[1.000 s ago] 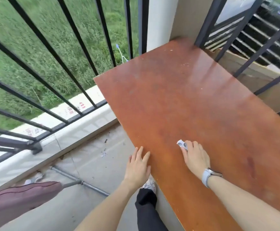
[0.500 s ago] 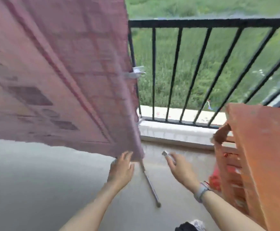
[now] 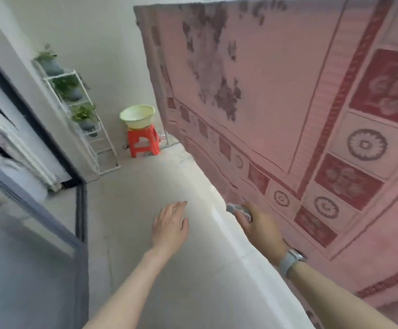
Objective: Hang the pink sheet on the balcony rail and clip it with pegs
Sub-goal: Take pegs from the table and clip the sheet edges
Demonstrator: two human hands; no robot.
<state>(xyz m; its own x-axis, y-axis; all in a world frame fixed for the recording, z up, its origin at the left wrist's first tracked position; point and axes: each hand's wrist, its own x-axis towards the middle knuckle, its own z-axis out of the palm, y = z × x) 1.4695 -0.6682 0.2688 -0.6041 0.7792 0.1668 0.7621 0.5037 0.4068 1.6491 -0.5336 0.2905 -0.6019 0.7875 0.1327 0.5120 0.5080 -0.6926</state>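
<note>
The pink sheet (image 3: 288, 110) hangs already draped, filling the right of the view, its top edge running out of frame; the pegging step looks in hand. The right hand (image 3: 259, 224) grips a pale peg (image 3: 237, 208) close to the cloth; the left hand (image 3: 169, 224) is released, fingers spread above the floor (image 3: 169, 281). Next the peg probably needs lifting to the top edge; the rail itself is hidden, and the peg is blurred.

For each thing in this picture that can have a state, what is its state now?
pink sheet: hanging, spread flat.
left hand: open, holds nothing.
right hand: fingers curled around a peg.
peg: held, not clipped on.
basin: upright on the red stool.
</note>
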